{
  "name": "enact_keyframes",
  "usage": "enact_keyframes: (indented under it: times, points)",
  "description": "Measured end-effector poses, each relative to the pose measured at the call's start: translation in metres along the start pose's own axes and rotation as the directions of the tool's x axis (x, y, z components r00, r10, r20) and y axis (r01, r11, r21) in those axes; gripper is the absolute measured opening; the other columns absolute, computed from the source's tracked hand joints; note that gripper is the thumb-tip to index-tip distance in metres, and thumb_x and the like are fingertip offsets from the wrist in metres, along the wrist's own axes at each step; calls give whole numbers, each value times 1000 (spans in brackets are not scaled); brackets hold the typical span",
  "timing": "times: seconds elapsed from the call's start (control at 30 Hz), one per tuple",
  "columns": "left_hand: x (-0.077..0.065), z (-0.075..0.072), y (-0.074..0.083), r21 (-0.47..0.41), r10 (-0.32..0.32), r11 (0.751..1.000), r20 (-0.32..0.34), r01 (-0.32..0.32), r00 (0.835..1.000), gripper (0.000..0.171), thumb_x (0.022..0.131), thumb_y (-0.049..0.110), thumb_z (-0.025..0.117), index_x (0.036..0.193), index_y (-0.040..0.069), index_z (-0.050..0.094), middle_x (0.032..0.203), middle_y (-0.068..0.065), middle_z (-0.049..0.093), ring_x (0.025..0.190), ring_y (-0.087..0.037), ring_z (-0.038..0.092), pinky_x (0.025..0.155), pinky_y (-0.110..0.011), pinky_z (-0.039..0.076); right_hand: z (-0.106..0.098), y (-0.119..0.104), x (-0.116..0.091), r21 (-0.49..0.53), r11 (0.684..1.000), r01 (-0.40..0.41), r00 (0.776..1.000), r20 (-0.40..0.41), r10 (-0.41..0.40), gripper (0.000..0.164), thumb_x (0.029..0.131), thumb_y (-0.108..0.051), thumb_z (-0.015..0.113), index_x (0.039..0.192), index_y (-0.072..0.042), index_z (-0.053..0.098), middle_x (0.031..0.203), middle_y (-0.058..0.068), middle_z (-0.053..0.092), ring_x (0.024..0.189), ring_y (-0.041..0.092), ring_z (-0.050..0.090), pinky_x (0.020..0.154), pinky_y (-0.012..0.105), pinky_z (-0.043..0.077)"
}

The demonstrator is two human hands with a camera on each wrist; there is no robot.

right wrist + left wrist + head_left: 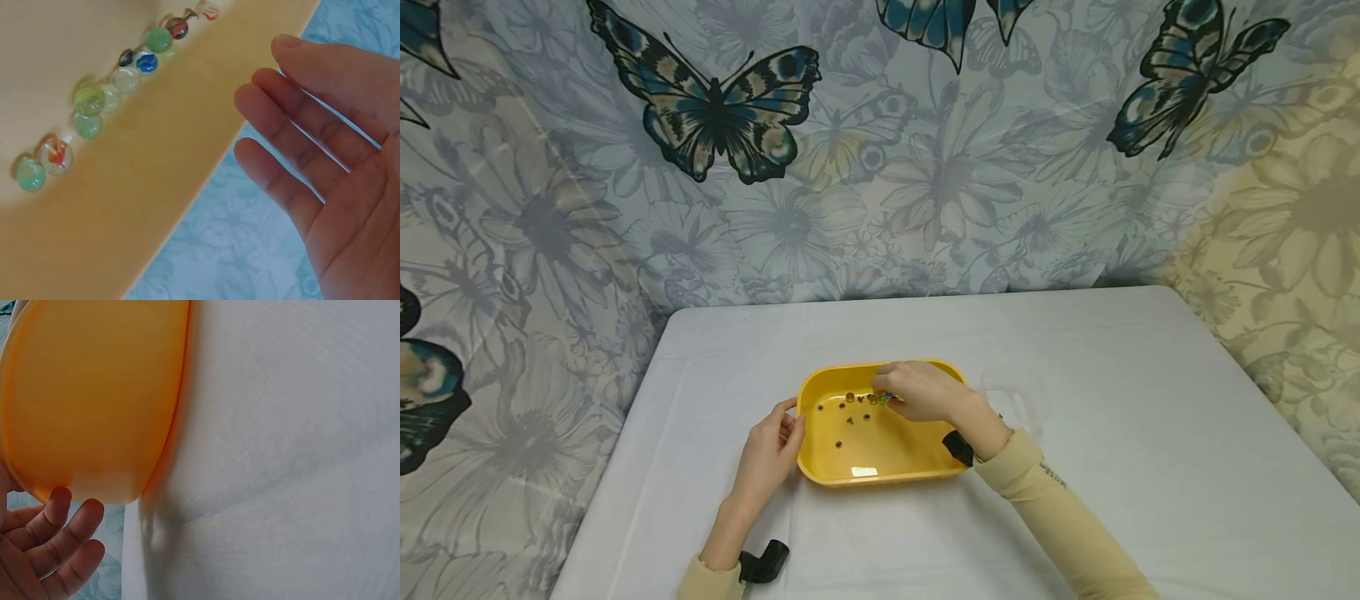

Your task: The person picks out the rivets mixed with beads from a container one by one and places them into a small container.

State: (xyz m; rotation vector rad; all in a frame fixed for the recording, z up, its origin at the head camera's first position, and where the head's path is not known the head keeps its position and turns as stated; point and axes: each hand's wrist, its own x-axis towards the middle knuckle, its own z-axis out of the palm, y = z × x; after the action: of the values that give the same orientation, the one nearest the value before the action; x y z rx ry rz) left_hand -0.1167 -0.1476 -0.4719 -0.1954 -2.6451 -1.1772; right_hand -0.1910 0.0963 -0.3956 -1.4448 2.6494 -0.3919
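A yellow tray [887,454] stands on the white table. Several glass marbles [89,100], clear, green, blue and red-streaked, line up along the tray's far inner side. Scattered across its floor are several tiny dark pieces [838,444], too small to identify. My left hand [775,442] holds the tray's left end at the rim; in the left wrist view its fingers [87,519] curl by the outer wall, the thumb mostly hidden. Above the marbles is my right hand [921,390], fingers loosely bent. The right wrist view shows nothing between its fingers and thumb.
A faint transparent object [1015,392], perhaps clear plastic, lies on the white tablecloth [1120,433] right of the tray. A butterfly-patterned cloth [850,225] hangs behind the table's far edge. Black wrist mounts [765,562] are worn on both arms.
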Motion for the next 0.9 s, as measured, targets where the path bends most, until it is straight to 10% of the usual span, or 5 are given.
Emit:
enact_keyframes:
  times: [0.9]
  points:
    - [0,0,0,-14,-24,1000,21,25,999,31,91,11,58,119,-2,56,73,3,52,60,-8,50,56,-20,47,16,-6,19,7,1000,23,995,98,-24,21,82,2,65,102,-5,67,97,3,62,86,15,59,76,23,49]
